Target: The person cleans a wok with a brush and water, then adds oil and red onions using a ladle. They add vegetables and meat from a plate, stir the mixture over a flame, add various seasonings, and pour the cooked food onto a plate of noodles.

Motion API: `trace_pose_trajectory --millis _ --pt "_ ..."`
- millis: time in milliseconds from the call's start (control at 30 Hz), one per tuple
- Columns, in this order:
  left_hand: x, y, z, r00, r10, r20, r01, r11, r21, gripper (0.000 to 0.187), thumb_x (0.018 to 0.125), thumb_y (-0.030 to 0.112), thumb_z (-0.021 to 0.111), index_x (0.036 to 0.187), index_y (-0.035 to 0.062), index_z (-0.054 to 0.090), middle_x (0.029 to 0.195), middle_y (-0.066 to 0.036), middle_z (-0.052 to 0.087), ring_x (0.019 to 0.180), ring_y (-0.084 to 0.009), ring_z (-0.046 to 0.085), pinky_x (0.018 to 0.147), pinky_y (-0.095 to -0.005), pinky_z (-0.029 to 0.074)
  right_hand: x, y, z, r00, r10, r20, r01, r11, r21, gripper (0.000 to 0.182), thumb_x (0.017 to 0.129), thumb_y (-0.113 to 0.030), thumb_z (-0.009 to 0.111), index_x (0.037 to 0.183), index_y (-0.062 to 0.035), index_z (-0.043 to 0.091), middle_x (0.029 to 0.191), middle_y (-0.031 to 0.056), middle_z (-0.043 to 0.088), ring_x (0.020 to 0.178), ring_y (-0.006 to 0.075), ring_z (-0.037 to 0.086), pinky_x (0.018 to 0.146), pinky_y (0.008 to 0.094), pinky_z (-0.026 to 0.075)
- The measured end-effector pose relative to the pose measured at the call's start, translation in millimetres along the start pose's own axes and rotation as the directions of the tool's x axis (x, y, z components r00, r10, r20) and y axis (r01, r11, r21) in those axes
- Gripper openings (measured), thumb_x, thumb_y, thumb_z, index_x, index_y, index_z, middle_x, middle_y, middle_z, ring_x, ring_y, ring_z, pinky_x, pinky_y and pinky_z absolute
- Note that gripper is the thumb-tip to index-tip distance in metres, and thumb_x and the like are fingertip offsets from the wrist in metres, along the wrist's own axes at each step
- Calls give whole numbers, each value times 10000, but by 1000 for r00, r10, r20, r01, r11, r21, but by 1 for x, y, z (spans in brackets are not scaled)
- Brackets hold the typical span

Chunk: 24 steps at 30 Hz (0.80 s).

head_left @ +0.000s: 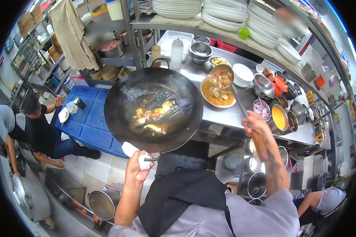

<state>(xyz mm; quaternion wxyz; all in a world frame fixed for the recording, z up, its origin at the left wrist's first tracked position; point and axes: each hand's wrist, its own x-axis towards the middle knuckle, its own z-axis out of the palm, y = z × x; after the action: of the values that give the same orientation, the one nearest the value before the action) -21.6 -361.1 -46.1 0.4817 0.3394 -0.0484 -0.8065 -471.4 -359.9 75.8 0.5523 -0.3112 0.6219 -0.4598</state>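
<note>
My left hand (pixel 137 166) is closed round the near handle of a large black wok (pixel 124 93), with a folded white cloth (pixel 130 150) between palm and metal. Pieces of food in brown sauce (pixel 156 112) lie in the middle of the wok. With my right hand (pixel 257 125) I grip the wooden handle of a ladle (pixel 221 77). Its bowl is full of chunky food in sauce and sits over a white plate (pixel 206 98) of orange-brown rice or noodles (pixel 219 98) on the steel counter.
Bowls of sliced purple onion (pixel 262 110) and yellow liquid (pixel 280 117) stand right of the plate. Stacked white plates (pixel 242 75) and a squeeze bottle (pixel 177 53) are behind. A shelf of dishes (pixel 221 19) overhangs the counter. Two people (pixel 41 126) are at left, another (pixel 324 201) at lower right.
</note>
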Motion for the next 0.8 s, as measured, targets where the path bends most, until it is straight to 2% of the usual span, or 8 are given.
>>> trace_pose_trajectory --millis 167,267,333,367,467,667,733,800 --pt "-9 -2 4 998 31 -61 -31 1000 -2 67 835 116 590 865 64 560 747 -100 606 698 -218 598 531 -357 478 45 46 -14 976 -178 -127 108 897 -429 291 786 -45 528 1063 43 533 652 60 553 396 129 512 370 285 396" --pt "-12 -2 10 994 40 -100 -41 999 -1 69 829 115 592 863 66 560 740 -98 607 689 -214 598 525 -356 478 41 55 -18 950 -238 -200 54 760 -648 399 790 -58 546 1158 94 519 686 164 606 485 265 598 468 379 477" --pt "-14 -2 12 993 57 -105 -54 998 22 73 823 114 594 867 65 563 735 -94 609 688 -210 599 520 -354 479 44 65 -38 884 -453 -114 89 403 -911 514 787 -58 570 1258 117 464 784 287 627 704 416 644 666 455 516" --pt "-14 -2 12 993 55 -107 -52 998 27 73 823 114 594 867 65 563 735 -94 609 688 -210 599 520 -354 479 36 55 -39 872 -479 -97 102 371 -923 593 773 -44 590 1319 115 420 885 341 617 887 484 604 813 479 486" --pt "-14 -1 12 992 57 -109 -51 997 56 82 818 111 595 878 64 565 740 -94 614 693 -210 605 518 -353 480 8 30 -44 834 -551 -23 161 285 -945 581 777 -23 582 1321 106 423 961 344 616 912 461 620 825 453 495" --pt "-13 -3 12 995 27 -95 -27 1000 2 82 823 115 593 879 60 569 751 -107 621 689 -221 612 518 -354 483 -8 58 -29 681 -729 -65 315 373 -873 620 802 -9 566 1385 73 369 1092 350 578 993 444 606 855 423 486" --pt "-14 -4 14 994 49 -93 -48 999 21 75 835 124 590 861 56 571 756 -113 620 696 -226 611 518 -356 483 10 83 -18 836 -503 -219 26 435 -900 625 814 -29 559 1405 37 366 1027 354 597 964 440 623 827 433 495" --pt "-11 -5 11 995 64 -81 -61 998 34 83 842 129 588 855 49 571 759 -116 618 698 -231 607 517 -359 483 21 79 -36 925 -309 -221 20 619 -785 631 812 -25 553 1406 48 352 948 351 612 917 473 618 814 438 495"
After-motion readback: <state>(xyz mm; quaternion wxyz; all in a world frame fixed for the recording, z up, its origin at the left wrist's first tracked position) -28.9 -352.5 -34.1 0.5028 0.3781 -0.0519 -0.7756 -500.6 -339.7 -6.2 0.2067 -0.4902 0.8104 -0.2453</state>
